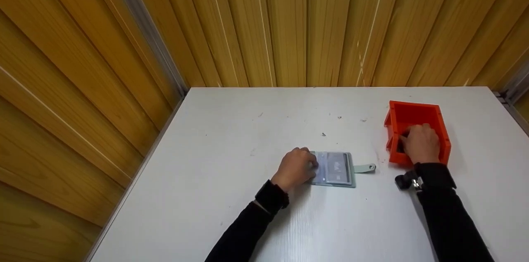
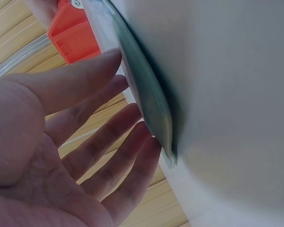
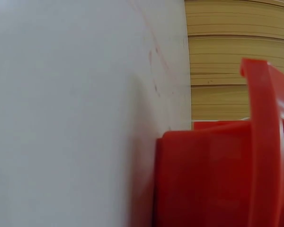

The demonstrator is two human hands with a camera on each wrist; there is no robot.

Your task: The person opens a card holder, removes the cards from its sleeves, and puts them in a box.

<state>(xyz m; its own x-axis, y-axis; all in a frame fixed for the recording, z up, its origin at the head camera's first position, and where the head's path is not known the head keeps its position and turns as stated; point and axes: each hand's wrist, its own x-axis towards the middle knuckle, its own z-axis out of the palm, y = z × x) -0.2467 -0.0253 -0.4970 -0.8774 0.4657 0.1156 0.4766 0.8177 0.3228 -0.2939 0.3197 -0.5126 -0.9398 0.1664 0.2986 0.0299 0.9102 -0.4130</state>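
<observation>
An opened pale green card holder point(image 1: 350, 171) with clear plastic sleeves lies flat on the white table, its snap strap point(image 1: 365, 168) pointing right. My left hand point(image 1: 295, 167) rests on its left part. In the left wrist view the thumb and fingertips of the left hand point(image 2: 61, 137) touch the face of the card holder point(image 2: 149, 94), fingers spread and only loosely bent. My right hand point(image 1: 422, 144) reaches down into a red plastic bin point(image 1: 415, 109). Something dark shows beside its fingers; whether they grip it, I cannot tell. The right wrist view has only the outside of the bin point(image 3: 203, 175).
The white table point(image 1: 198, 138) bears a few small dark marks and scuffs. Wood-patterned panels point(image 1: 289, 26) stand behind it and along the left side. A black wrist strap with a small camera point(image 1: 407, 181) sits on the right wrist, just below the bin's front.
</observation>
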